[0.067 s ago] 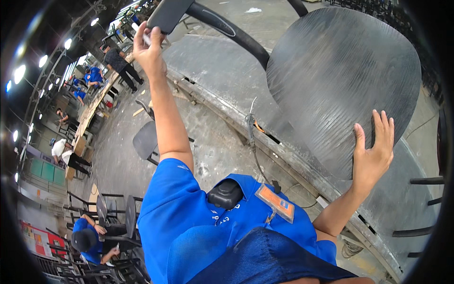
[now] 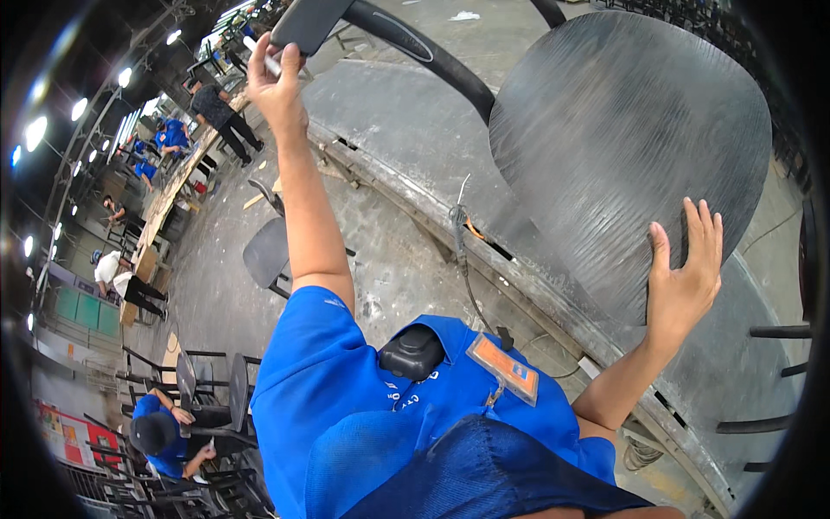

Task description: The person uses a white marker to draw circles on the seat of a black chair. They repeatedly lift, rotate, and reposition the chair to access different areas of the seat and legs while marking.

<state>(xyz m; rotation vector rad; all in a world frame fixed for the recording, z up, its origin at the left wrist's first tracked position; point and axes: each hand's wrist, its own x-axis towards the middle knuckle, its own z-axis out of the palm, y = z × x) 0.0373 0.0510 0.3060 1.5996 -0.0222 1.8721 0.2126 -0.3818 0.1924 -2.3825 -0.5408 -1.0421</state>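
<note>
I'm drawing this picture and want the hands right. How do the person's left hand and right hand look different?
The left hand pinches a white stick; the right hand holds nothing visible. The left hand's fingers bend, while the right hand's are nearly straight. The left hand is at a flat dark piece; the right hand is against the black chair seat. Both hands are bare.

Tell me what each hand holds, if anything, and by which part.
The left hand holds a white stick partway along its length; whether it also grips the backrest is unclear. The right hand lies open on the seat, gripping nothing.
</note>
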